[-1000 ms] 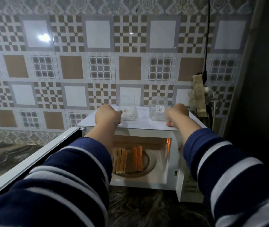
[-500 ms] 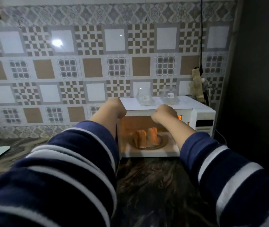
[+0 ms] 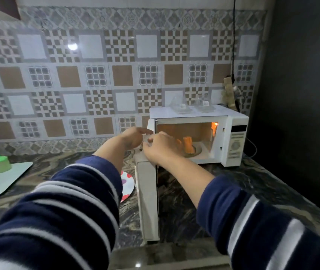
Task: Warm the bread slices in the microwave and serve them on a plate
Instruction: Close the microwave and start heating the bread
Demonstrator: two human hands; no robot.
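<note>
Your left hand (image 3: 133, 137) and right hand (image 3: 160, 148) meet at the open microwave (image 3: 235, 133) door (image 3: 147, 199), possibly pinching something. Bread slices (image 3: 187, 145) stand inside on the turntable. Careless reaching could topple them.

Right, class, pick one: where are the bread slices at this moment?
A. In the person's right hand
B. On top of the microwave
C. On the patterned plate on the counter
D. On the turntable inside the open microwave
D: the bread slices stand on the turntable inside the lit microwave, whose door hangs open; the plate shows no bread.
</note>
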